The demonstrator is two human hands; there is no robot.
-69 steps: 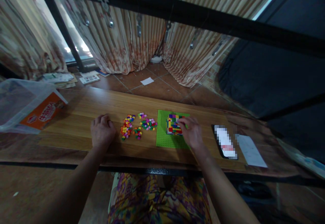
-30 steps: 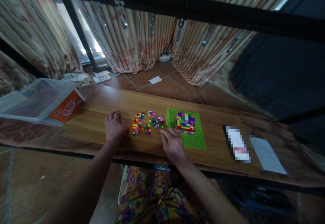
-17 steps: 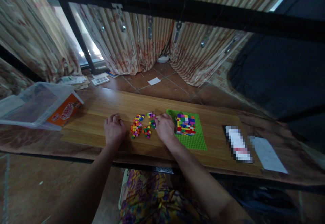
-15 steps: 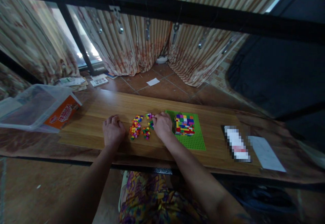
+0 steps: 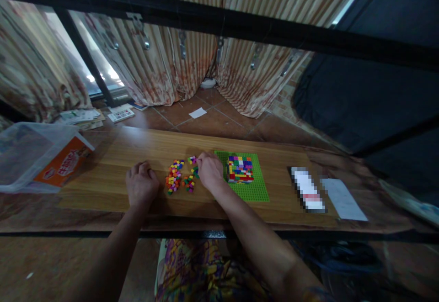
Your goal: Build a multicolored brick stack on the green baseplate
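Observation:
A heap of small loose bricks [image 5: 175,176] in many colours lies on the wooden board [image 5: 113,174]. To its right a green baseplate [image 5: 255,188] carries a block of stacked coloured bricks [image 5: 239,168]. My right hand [image 5: 210,172] rests over the right part of the heap, fingers curled in a pinch among the bricks; what they hold is hidden. My left hand [image 5: 140,186] lies on the board left of the heap, fingers curled under, holding nothing I can see.
A clear plastic tub with an orange label [image 5: 41,160] lies at the board's left end. A phone [image 5: 307,188] and a white paper [image 5: 339,199] lie to the right. Papers [image 5: 82,115] lie on the tiled floor beyond, by striped curtains.
My right hand left the built block on the baseplate, swung back and then reached into the loose bricks, where it now pinches. My left hand stayed put.

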